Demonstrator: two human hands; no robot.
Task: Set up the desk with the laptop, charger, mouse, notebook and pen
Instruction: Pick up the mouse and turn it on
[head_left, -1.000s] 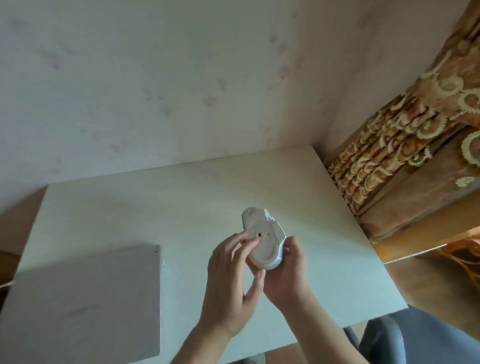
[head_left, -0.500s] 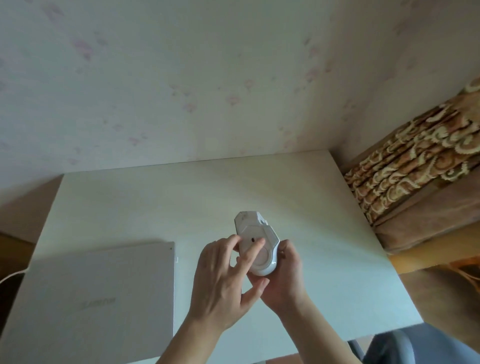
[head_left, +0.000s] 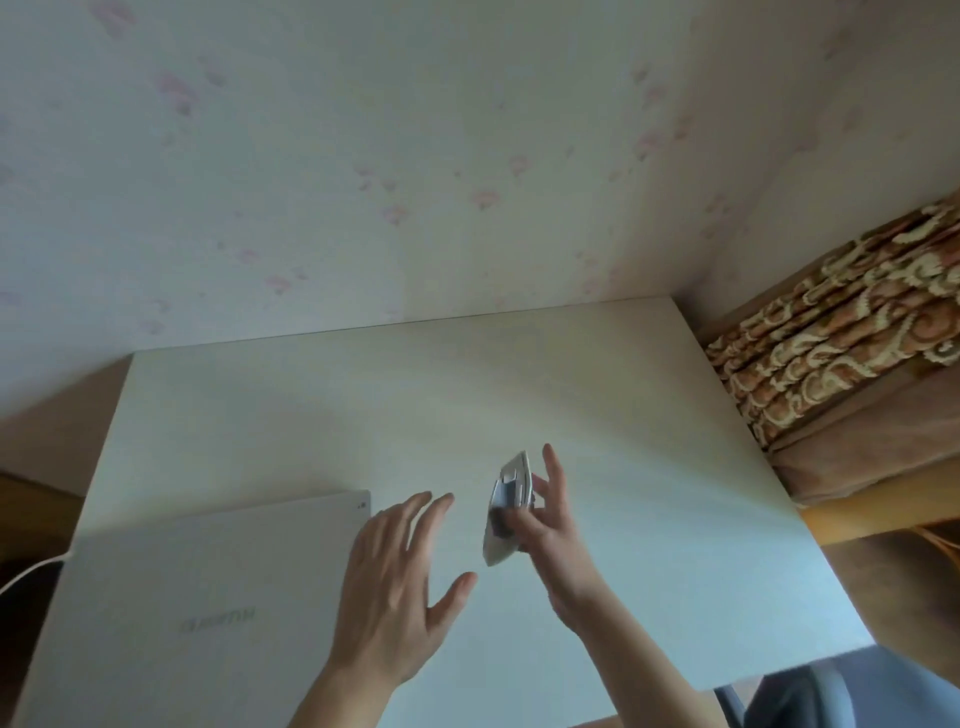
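right hand (head_left: 558, 525) gripping angular white mouse (head_left: 506, 512) edge-on | left hand (head_left: 400, 577) lying open, empty | closed laptop (head_left: 208, 613) sitting at worktop (head_left: 649, 441) left edge

Bare desk (head_left: 597, 415) open behind and right of both hands; closed laptop (head_left: 208, 597) blocks front-left corner

We have one view only, a wide-angle head camera, looking forward and down from above the near edge of the pale rectangular desk top (head_left: 519, 395). It faces the floral-papered wall (head_left: 363, 156) behind the desk, which fills the upper half. Both hands sit close under the lens, low centre. The patterned brown curtain (head_left: 841, 332) bends along the right edge. No second view to overlap.
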